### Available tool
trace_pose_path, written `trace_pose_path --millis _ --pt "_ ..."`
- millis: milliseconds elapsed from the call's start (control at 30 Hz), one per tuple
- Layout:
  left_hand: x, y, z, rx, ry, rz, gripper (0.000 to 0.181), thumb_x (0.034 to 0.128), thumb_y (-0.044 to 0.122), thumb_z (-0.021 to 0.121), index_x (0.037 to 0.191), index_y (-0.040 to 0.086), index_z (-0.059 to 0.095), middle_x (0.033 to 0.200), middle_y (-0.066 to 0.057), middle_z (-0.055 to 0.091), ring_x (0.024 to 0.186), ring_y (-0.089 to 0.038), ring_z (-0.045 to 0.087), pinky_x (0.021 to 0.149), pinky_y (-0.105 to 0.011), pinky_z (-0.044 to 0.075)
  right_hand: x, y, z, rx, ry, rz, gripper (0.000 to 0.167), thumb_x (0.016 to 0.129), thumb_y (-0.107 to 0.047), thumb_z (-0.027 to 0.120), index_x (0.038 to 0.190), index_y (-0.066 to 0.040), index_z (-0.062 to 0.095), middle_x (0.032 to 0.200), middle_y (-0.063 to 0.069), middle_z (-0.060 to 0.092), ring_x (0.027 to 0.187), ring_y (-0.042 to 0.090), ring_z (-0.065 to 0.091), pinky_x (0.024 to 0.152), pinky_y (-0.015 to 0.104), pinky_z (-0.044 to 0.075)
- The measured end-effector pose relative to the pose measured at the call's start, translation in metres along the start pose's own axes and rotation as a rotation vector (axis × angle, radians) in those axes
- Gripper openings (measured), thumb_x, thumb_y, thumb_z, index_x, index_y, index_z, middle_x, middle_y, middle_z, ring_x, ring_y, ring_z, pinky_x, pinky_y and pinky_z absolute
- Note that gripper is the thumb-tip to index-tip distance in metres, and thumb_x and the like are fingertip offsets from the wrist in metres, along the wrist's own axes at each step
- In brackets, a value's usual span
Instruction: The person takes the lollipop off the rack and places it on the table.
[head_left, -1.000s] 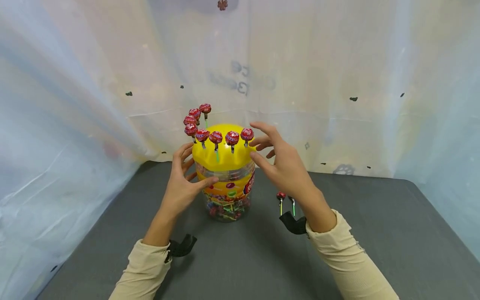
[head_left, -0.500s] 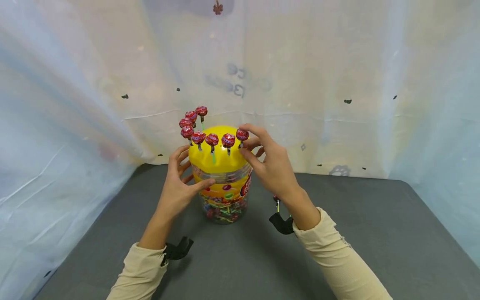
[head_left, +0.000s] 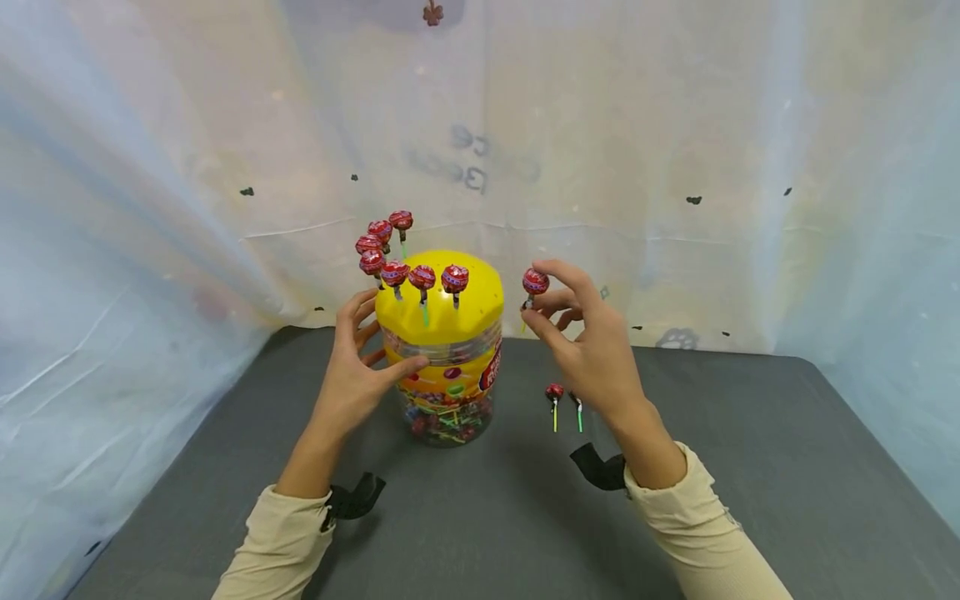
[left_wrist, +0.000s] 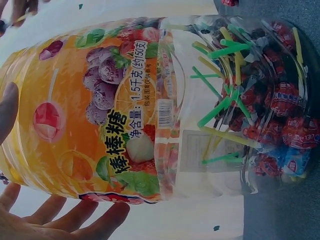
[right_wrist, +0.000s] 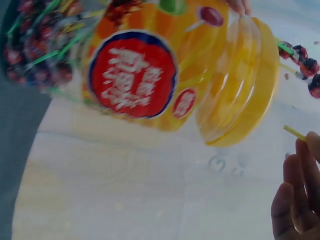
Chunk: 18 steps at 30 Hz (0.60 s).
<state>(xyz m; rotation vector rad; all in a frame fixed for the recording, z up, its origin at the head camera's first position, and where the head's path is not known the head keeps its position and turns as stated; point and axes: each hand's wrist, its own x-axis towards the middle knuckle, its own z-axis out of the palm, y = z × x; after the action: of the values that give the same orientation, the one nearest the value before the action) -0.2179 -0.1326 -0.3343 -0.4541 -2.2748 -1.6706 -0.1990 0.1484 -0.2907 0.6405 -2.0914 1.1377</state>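
A clear plastic lollipop jar (head_left: 450,375) stands upright on the table, its domed yellow lid (head_left: 476,283) on top. Several red-wrapped lollipops (head_left: 455,279) stick up from the lid along its left and front edge. My left hand (head_left: 356,375) grips the jar's left side below the lid, thumb across the front. To the right of the lid, my right hand (head_left: 596,358) pinches a red-wrapped lollipop (head_left: 536,282), head up and apart from the jar. Its yellow stick (right_wrist: 294,132) shows in the right wrist view. Through the jar's lower wall, more lollipops (left_wrist: 280,100) are visible.
Two lollipops (head_left: 555,393) lie on the dark grey table (head_left: 480,525) below my right hand, one partly hidden by it. Pale plastic sheeting (head_left: 600,167) hangs behind the table and at both sides.
The right hand reached the rightmost lollipop on the lid, took hold of it and drew it out to the right. The left hand stays on the jar.
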Motion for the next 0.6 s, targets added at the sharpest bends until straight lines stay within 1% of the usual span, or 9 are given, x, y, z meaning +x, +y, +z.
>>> trace_pose_path --millis 167,233,333,467,600 --pt "0.000 -0.002 0.001 -0.001 -0.004 -0.009 0.095 0.0848 0.013 0.080 0.156 0.028 0.018 0.161 -0.004 0.022 0.145 -0.033 0.033 0.112 -0.061 0.036 -0.019 0.016 -0.011 -0.042 -0.011 0.040 0.061 0.086 -0.011 0.077 0.140 -0.026 0.052 0.094 0.002 0.073 0.083 0.010 0.064 0.072 0.020 0.051" --pt "-0.001 -0.002 0.001 0.001 0.001 -0.012 0.095 0.0847 0.014 0.080 0.156 0.030 0.018 0.161 -0.003 0.022 0.145 -0.033 0.032 0.112 -0.061 0.036 -0.026 0.022 -0.015 -0.064 -0.018 0.055 0.062 0.086 -0.010 0.077 0.141 -0.025 0.052 0.093 0.002 0.073 0.082 0.010 0.063 0.072 0.022 0.052" --pt "0.000 -0.001 0.000 0.004 0.004 -0.009 0.096 0.0847 0.014 0.080 0.156 0.031 0.018 0.162 -0.004 0.021 0.146 -0.033 0.032 0.112 -0.062 0.036 -0.033 0.031 -0.019 -0.105 -0.035 0.076 0.063 0.086 -0.010 0.078 0.141 -0.026 0.052 0.092 0.001 0.073 0.080 0.010 0.063 0.071 0.026 0.052" --pt "0.000 -0.001 -0.001 0.004 0.007 0.006 0.096 0.0847 0.012 0.080 0.156 0.029 0.018 0.161 -0.005 0.023 0.145 -0.033 0.033 0.112 -0.062 0.036 -0.036 0.042 -0.025 -0.129 -0.106 0.095 0.061 0.087 -0.014 0.077 0.141 -0.027 0.052 0.092 0.000 0.074 0.081 0.010 0.064 0.071 0.033 0.053" --pt "-0.001 -0.001 0.000 0.011 0.005 0.015 0.095 0.0849 0.011 0.079 0.156 0.029 0.018 0.160 -0.006 0.024 0.144 -0.034 0.034 0.111 -0.063 0.036 -0.036 0.051 -0.033 -0.168 -0.185 0.131 0.059 0.089 -0.019 0.076 0.142 -0.028 0.051 0.092 -0.001 0.075 0.081 0.011 0.065 0.072 0.036 0.053"
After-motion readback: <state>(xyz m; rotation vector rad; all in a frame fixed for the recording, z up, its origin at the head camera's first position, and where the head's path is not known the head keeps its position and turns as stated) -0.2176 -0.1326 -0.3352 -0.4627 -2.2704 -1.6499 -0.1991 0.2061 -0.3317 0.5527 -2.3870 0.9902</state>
